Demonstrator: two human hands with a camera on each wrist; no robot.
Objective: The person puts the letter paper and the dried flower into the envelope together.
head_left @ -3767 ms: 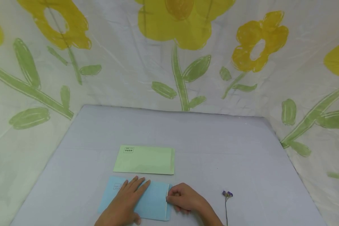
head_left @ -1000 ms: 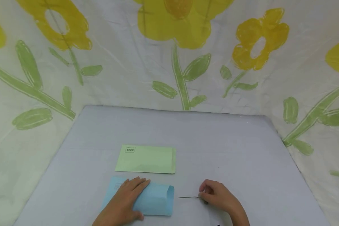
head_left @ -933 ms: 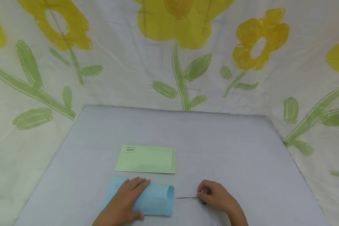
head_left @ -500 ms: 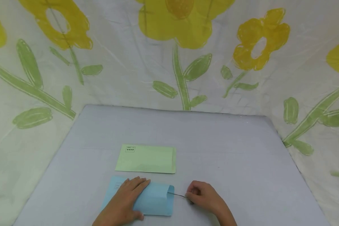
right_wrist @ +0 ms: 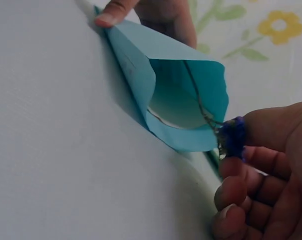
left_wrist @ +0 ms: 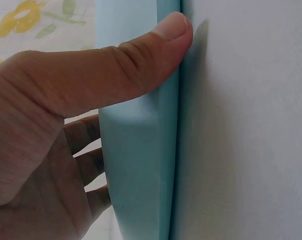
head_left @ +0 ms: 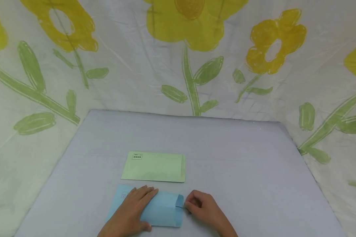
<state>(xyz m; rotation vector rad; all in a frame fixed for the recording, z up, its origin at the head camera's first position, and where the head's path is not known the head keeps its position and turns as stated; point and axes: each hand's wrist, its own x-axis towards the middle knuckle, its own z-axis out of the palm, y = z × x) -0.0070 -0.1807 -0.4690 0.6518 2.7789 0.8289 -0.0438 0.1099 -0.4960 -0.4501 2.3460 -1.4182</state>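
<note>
A light blue envelope (head_left: 163, 209) lies near the front of the table, its mouth (right_wrist: 175, 95) facing right and bulging wide. My left hand (head_left: 132, 209) squeezes it across its width, the thumb (left_wrist: 173, 30) on the near edge and the fingers on the far edge. Between thumb and fingertips my right hand (head_left: 206, 210) pinches a dried flower with a purple head (right_wrist: 233, 137). The flower's thin dark stem (right_wrist: 193, 85) reaches into the envelope's mouth; its far end is hidden inside. A pale surface (right_wrist: 178, 107) shows within the mouth.
A green envelope (head_left: 152, 167) with a small printed box lies flat just behind the blue one. Grey-lilac cloth (head_left: 240, 158) covers the table. A white curtain (head_left: 130, 65) with painted yellow flowers hangs around its back and sides.
The right hand left the envelope's edge, took the dried flower from the table and moved left with it, stem entering the mouth. The blue envelope went from flat to bulging under the left hand.
</note>
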